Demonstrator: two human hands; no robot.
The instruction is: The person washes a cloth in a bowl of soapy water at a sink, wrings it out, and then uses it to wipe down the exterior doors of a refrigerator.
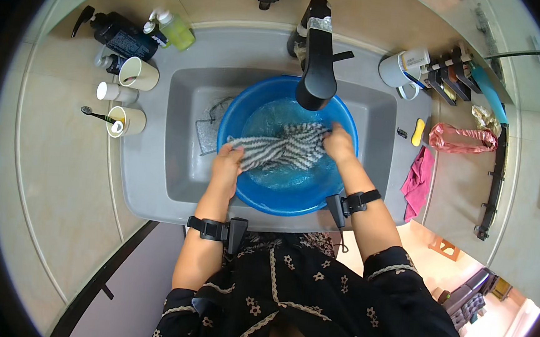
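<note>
A black-and-white striped cloth [284,146] stretches between my hands, partly in the water of a round blue basin [286,208]. My left hand [226,163] grips its left end at the basin's left rim, fingers closed. At the right side of the basin, my right hand [339,143] is closed on the other end. Bluish, slightly foamy water [280,114] surrounds the fabric. Some of the cloth lies under the surface, so its full shape is hidden.
The basin sits in a grey sink [187,94] under a black faucet [318,65]. Left on the rim stand cream cups [140,75], a black pump bottle [120,33] and a green bottle [178,34]. To the right are a white mug [392,69], a yellow sponge-like piece [418,132] and a pink cloth [417,182].
</note>
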